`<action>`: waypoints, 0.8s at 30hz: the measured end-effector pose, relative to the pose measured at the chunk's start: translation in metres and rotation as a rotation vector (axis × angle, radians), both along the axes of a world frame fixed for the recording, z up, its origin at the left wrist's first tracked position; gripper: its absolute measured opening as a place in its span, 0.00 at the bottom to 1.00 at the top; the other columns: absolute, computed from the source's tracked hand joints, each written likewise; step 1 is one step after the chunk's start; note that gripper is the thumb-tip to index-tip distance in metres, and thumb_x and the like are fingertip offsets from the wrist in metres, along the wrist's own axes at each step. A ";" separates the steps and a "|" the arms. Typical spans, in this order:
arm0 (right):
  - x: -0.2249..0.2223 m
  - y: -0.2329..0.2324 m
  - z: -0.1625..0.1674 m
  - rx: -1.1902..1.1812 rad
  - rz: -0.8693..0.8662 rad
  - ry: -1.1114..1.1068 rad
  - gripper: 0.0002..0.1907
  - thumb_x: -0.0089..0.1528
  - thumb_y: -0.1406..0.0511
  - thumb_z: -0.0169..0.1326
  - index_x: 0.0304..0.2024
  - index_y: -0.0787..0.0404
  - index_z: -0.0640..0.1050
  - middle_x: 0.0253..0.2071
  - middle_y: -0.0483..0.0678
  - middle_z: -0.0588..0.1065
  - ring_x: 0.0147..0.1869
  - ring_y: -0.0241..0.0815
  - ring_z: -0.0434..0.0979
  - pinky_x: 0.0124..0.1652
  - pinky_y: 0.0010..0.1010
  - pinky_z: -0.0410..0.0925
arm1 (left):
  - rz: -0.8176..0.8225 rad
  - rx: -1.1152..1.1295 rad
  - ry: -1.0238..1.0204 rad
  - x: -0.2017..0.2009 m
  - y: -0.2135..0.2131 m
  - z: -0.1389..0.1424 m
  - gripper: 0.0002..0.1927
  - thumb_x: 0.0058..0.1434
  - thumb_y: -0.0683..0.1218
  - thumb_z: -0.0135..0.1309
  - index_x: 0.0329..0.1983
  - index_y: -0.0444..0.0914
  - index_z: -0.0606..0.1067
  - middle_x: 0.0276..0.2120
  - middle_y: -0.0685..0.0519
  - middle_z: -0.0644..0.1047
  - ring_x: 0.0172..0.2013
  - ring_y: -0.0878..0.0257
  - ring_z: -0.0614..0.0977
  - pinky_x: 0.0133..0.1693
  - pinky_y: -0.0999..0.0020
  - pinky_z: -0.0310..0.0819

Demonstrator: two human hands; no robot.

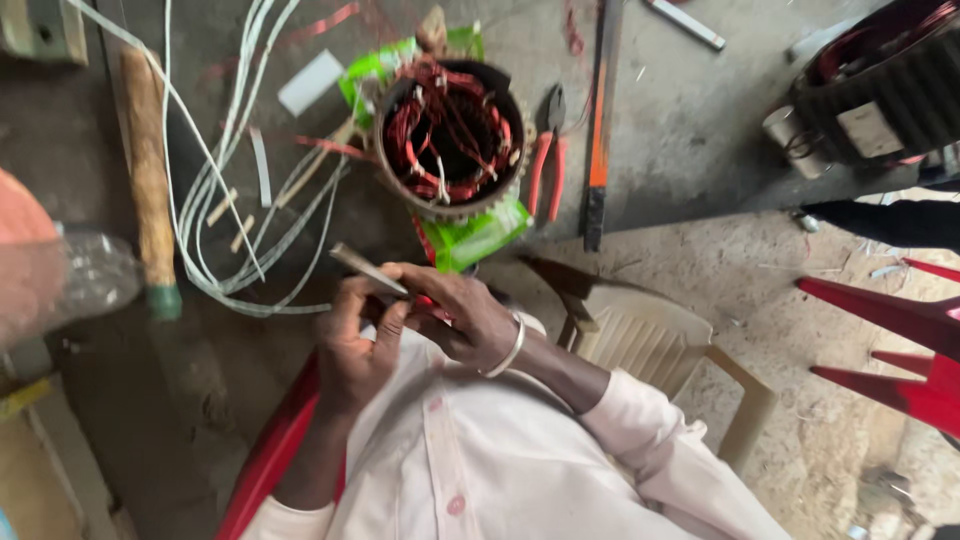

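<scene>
My left hand [352, 345] and my right hand [458, 315] meet close to my chest over my white shirt [480, 450]. Together they pinch a thin flat grey strip [366, 269] that sticks out up and to the left. The right wrist wears a metal bangle [510, 350]. A bit of red shows between the fingers; what it is I cannot tell. Just beyond the hands, a round motor stator [450, 135] with red copper windings lies on the dark workbench [690, 130], resting on green wrappers [480, 235].
Red-handled pliers [546, 160] and an orange-and-black bar [598, 130] lie right of the stator. White wires [225, 200], a wooden handle [150, 170] and a clear bottle [95, 275] lie left. A second motor [880, 90] sits top right. A beige chair [650, 340] and red chair legs [900, 340] stand right.
</scene>
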State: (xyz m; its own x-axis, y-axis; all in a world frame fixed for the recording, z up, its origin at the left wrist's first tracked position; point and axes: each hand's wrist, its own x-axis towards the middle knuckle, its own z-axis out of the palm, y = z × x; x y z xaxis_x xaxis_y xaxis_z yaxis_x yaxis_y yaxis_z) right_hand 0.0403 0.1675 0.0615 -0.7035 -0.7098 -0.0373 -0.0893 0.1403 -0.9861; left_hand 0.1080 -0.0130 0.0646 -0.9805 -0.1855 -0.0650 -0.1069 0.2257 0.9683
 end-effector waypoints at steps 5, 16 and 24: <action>0.002 0.031 -0.044 -0.140 -0.292 -0.339 0.22 0.70 0.72 0.50 0.67 0.63 0.67 0.49 0.49 0.77 0.48 0.34 0.76 0.46 0.25 0.71 | -0.028 -0.014 0.087 -0.052 0.002 -0.006 0.17 0.66 0.41 0.55 0.57 0.30 0.73 0.48 0.45 0.79 0.36 0.63 0.81 0.40 0.70 0.77; 0.006 0.088 -0.054 -0.215 -0.785 -0.298 0.15 0.72 0.67 0.46 0.60 0.68 0.71 0.41 0.48 0.77 0.48 0.39 0.80 0.51 0.31 0.73 | -0.325 -0.259 0.433 -0.122 0.031 -0.047 0.07 0.62 0.42 0.62 0.44 0.40 0.82 0.41 0.51 0.82 0.42 0.51 0.83 0.45 0.59 0.78; -0.023 0.071 -0.065 0.045 -0.658 -0.151 0.16 0.68 0.66 0.50 0.55 0.68 0.74 0.32 0.45 0.73 0.35 0.34 0.72 0.38 0.28 0.68 | -0.546 0.143 0.121 -0.137 0.027 -0.069 0.06 0.62 0.41 0.63 0.43 0.38 0.82 0.36 0.52 0.83 0.35 0.63 0.86 0.37 0.69 0.79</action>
State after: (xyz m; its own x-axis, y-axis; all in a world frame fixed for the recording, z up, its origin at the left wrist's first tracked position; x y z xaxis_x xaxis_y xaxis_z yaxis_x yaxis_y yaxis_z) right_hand 0.0175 0.2386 -0.0034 -0.9733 -0.1304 -0.1887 0.1672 0.1599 -0.9729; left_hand -0.0289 0.0136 -0.0040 -0.9336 0.3521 0.0661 0.1014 0.0829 0.9914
